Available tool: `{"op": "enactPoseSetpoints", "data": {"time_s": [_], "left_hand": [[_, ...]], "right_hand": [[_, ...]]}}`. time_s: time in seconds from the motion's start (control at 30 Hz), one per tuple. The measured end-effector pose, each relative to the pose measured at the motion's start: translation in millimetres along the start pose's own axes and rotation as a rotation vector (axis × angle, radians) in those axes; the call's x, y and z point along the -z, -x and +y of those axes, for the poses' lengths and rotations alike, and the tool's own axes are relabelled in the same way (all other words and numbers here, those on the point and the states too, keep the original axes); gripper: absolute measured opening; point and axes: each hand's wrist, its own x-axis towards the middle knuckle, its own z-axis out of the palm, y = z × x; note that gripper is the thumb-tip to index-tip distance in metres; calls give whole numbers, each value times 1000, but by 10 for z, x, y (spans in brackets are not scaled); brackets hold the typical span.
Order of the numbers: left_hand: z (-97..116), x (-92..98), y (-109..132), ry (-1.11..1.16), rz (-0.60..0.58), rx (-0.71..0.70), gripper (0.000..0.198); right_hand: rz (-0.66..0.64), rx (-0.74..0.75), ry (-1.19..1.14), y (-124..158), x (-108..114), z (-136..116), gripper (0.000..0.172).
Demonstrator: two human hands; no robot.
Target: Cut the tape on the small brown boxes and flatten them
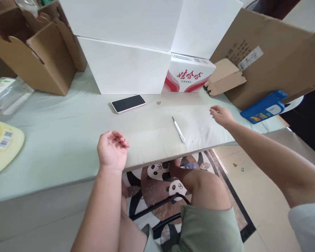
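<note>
My left hand (112, 149) rests on the table's near edge, fingers curled loosely inward with nothing in them. Reaching out to the right, my right hand (221, 115) lies on a pale sheet of board (157, 134) on the table, its fingers bent and nothing visible in them. A white craft knife (179, 129) lies on that sheet between my hands, closer to the right one. A phone (128, 103) lies face up beyond it, with a small brown scrap (159, 103) to its right.
White boxes (126, 64) and a red-printed carton (189, 73) stand at the back. Brown cartons sit at back left (39, 52) and right (273, 59). A blue pack (265, 106) lies right. A yellow-green item (1, 147) lies left. My knee (202, 182) is under the table.
</note>
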Motion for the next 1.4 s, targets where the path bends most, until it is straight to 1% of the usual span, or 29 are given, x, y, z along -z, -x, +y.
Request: {"op": "enactPoseSetpoints", "data": {"time_s": [0.07, 0.13, 0.2, 0.27, 0.33, 0.4, 0.5, 0.57, 0.63, 0.7, 0.77, 0.83, 0.9, 0.97, 1.03, 1.1, 1.2, 1.27, 1.33, 1.4], "left_hand": [[30, 72, 2, 35, -11, -11, 21], [66, 153, 5, 75, -16, -30, 21], [117, 233, 12, 117, -15, -39, 23], [182, 302, 20, 165, -12, -21, 23], [253, 356, 20, 224, 2, 2, 24], [321, 397, 7, 290, 33, 14, 25], [414, 447, -43, 367, 49, 25, 27], [469, 486, -94, 385, 60, 29, 28], [514, 530, -147, 387, 84, 20, 27], [546, 573, -187, 384, 106, 5, 28], [566, 607, -205, 382, 115, -2, 29], [580, 626, -202, 392, 117, 0, 29], [595, 635, -186, 405, 121, 6, 29], [613, 641, -167, 403, 129, 1, 28], [626, 646, -152, 385, 142, -18, 27], [627, 644, -141, 360, 155, -62, 25], [596, 609, -124, 339, 160, -131, 23], [556, 562, -110, 337, 152, -151, 23], [513, 505, -96, 335, 143, -144, 24], [482, 452, -86, 327, 138, -122, 25]], "right_hand": [[-28, 65, 3, 73, -34, -236, 29], [-68, 145, -2, 156, -133, -526, 28], [-116, 237, -13, 254, -298, -869, 27], [-168, 342, -23, 366, -519, -1263, 25], [-224, 451, -34, 486, -780, -1708, 23], [-284, 581, -42, 606, -1063, -2207, 21], [-351, 840, -43, 787, -1483, -3050, 19], [-352, 957, -50, 913, -1718, -3643, 17], [-334, 1022, -60, 1029, -1893, -4209, 14], [-319, 1137, -75, 1111, -2012, -4695, 12], [-302, 1231, -32, 1131, -2105, -5066, 9], [-301, 1244, 54, 1084, -2198, -5310, 7], [-301, 1238, 81, 996, -2283, -5426, 12], [-281, 1263, 37, 921, -2328, -5412, 18], [-231, 1305, -32, 906, -2309, -5272, 18], [-206, 1324, -72, 960, -2236, -5040, 18], [-247, 1302, -72, 1079, -2100, -4665, 27], [-270, 1262, -55, 1111, -2023, -4491, 28], [-264, 1241, -39, 1096, -1953, -4415, 28], [-255, 1236, -8, 1073, -1888, -4433, 29]]}}
